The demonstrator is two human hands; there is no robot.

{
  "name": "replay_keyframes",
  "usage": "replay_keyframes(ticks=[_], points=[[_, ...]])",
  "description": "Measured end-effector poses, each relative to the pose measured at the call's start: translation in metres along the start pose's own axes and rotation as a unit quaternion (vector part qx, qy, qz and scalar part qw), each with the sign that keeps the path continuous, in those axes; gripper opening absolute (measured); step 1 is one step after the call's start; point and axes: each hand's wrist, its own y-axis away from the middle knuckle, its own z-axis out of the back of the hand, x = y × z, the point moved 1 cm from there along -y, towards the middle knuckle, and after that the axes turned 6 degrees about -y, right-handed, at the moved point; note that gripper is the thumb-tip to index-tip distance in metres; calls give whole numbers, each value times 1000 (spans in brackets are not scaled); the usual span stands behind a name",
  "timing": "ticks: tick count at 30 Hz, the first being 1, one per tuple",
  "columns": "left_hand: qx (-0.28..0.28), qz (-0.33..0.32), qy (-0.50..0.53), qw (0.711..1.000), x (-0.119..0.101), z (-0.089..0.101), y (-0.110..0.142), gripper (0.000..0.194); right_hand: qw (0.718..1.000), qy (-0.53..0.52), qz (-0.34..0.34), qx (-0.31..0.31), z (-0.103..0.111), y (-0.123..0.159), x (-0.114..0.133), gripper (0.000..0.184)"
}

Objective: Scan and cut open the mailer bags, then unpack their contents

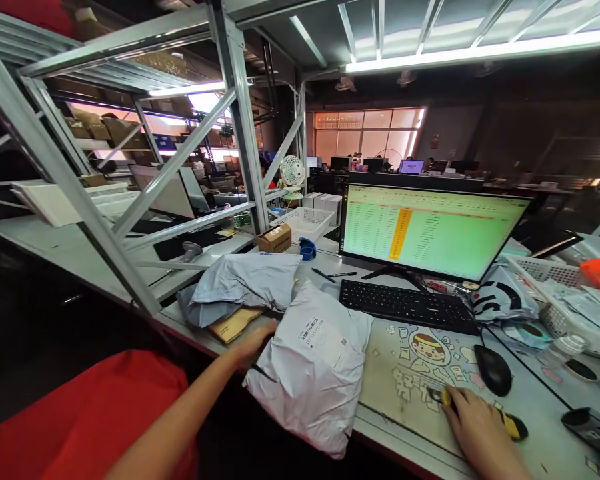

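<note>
A white plastic mailing bag with a printed barcode label lies tilted over the desk's front edge. My left hand is at its left side, closed on that edge, the fingertips partly hidden by the bag. To the right, my right hand rests low over the desk mat, closed around a yellow and black utility knife. The knife's front end pokes out left of the fingers and its back end shows on the right. Whether the blade is out I cannot tell.
Behind the bag lie another white mailing bag and a brown envelope. A keyboard, a monitor and a mouse stand beyond the mat. A scanner-like black device sits far right. Metal posts rise at left.
</note>
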Motion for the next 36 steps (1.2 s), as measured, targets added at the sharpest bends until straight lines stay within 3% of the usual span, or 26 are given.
replay_keyframes(ticks=[3, 6, 10, 12, 15, 18, 20, 24, 26, 28, 31, 33, 36], points=[[-2, 5, 7, 1000, -16, 0, 4, 53, 992, -51, 38, -112, -7, 14, -8, 57], [-27, -11, 4, 1000, -47, 12, 1, 57, 978, -58, 27, -197, -3, 25, -12, 61], [-33, -120, -98, 987, -119, 45, -6, 51, 976, -88, 15, -201, 1, 36, -19, 54], [-27, -173, -153, 973, -159, 51, -6, 45, 963, -133, 2, -235, 9, 41, -16, 58], [-1, -242, -222, 945, -209, 39, 2, 36, 924, -190, 9, -331, 38, 52, 11, 57], [19, -322, -346, 881, -235, 18, 18, 33, 896, -218, 126, -365, 82, 62, 60, 39], [1, -328, -395, 858, -236, 15, 30, 35, 891, -219, 191, -349, 112, 66, 94, 35], [-21, -278, -422, 863, -216, 30, 47, 36, 886, -190, 273, -323, 160, 62, 141, 35], [-53, -287, -420, 859, -205, 37, 53, 32, 882, -174, 314, -305, 178, 56, 154, 34], [-124, -332, -425, 833, -197, 37, 58, 32, 878, -156, 348, -289, 194, 48, 162, 35], [-208, -423, -435, 768, -188, 29, 66, 39, 885, -116, 360, -270, 212, 38, 171, 35], [-230, -457, -426, 746, -184, 22, 71, 42, 895, -87, 358, -251, 218, 35, 178, 33], [-230, -501, -393, 736, -182, 15, 76, 42, 905, -62, 360, -216, 222, 33, 187, 28]])
